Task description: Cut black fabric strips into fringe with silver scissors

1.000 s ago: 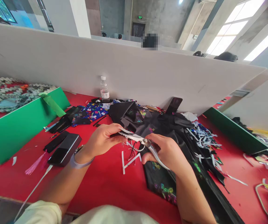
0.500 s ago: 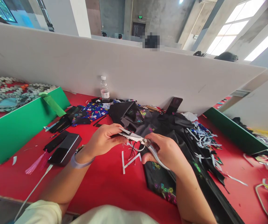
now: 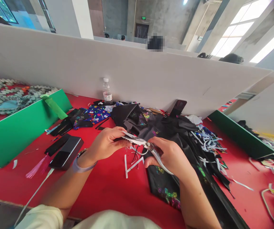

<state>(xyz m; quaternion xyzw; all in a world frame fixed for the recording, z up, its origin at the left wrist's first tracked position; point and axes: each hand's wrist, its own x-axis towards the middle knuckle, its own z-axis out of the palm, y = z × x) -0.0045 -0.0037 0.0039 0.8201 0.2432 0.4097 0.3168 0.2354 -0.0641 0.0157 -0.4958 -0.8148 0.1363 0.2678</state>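
My right hand (image 3: 170,156) is closed around the handles of a pair of metal shears (image 3: 141,142), whose blades point left toward my left hand. My left hand (image 3: 104,143) pinches a small dark strip of material right at the blade tips; the piece is mostly hidden by my fingers. Both hands hover just above the red table (image 3: 108,187). Below the blades lie white cut strips (image 3: 133,162). A heap of black fabric with coloured prints (image 3: 175,140) spreads behind and under my right hand.
A black phone (image 3: 66,152) and a dark case lie left of my left hand. A water bottle (image 3: 106,90) stands by the white partition (image 3: 151,76). Green boards (image 3: 19,127) flank the table. Blue printed scraps (image 3: 96,114) and white trimmings (image 3: 208,140) litter the surface.
Almost nothing has moved. My hands and the shears have drifted very slightly, still held together over the same spot.
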